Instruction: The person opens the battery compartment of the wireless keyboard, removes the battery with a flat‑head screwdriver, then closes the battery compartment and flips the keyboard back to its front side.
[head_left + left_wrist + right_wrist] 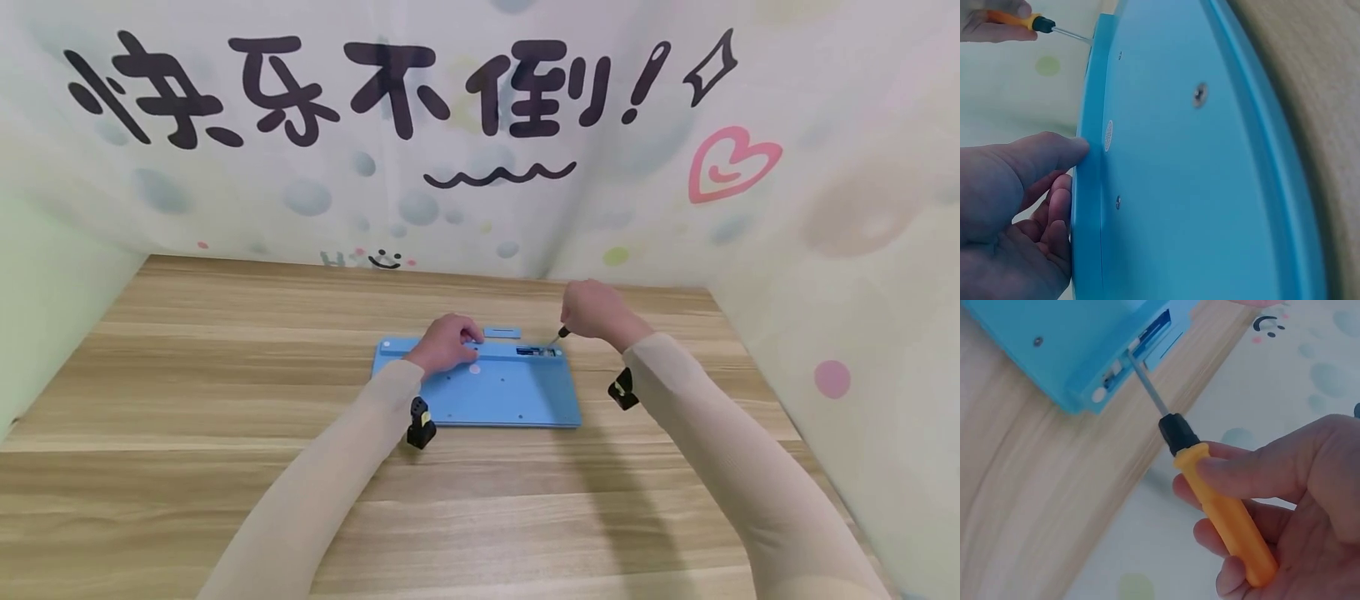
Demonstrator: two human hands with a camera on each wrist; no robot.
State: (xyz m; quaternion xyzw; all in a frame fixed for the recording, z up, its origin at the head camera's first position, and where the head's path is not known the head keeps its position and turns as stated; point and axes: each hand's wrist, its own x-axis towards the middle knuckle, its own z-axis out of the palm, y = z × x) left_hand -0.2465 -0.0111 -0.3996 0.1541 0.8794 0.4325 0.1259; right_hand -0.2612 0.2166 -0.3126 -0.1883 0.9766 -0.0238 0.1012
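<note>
A blue keyboard (495, 396) lies underside up on the table, its keys hidden. In the raised strip along its far side, a battery compartment (534, 352) stands uncovered. My left hand (447, 342) holds the far edge left of the compartment, thumb on the strip and fingers curled against the back. From the right, my right hand (596, 312) grips a screwdriver (1225, 519) by its orange handle. The metal shaft (1149, 386) slants down and its tip is in the compartment; what exactly it touches is too small to tell.
A small blue cover (502, 332) lies just behind the keyboard. The wood-grain table (225, 375) meets a printed cloth (480, 217) at the back, and pale sides rise left and right. A black wrist camera (421, 423) sits near the keyboard's front edge.
</note>
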